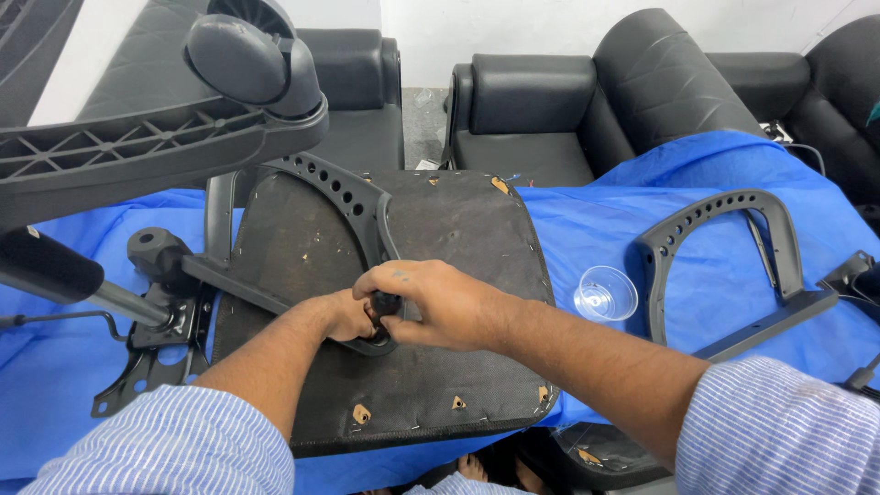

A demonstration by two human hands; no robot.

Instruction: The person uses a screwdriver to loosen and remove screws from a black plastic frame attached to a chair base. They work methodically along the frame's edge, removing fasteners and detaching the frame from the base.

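Observation:
An upturned office chair seat (pixel 440 275) lies on a blue cloth (pixel 605 238), its dark underside facing up. A grey plastic armrest (pixel 353 202) with a row of holes lies across the seat's left part. My right hand (pixel 431 298) is closed around a small black tool handle (pixel 385 302) held upright over the armrest's foot. My left hand (pixel 346 316) presses on that foot right beside it. What lies under the tool's tip is hidden by my fingers.
A second armrest (pixel 724 238) lies on the cloth at the right, beside a clear plastic cup (pixel 605 293). The chair mechanism plate (pixel 165 321) and gas cylinder (pixel 55 270) lie left. A star base with castor (pixel 247 64) rises at the upper left. Black sofas (pixel 550 110) stand behind.

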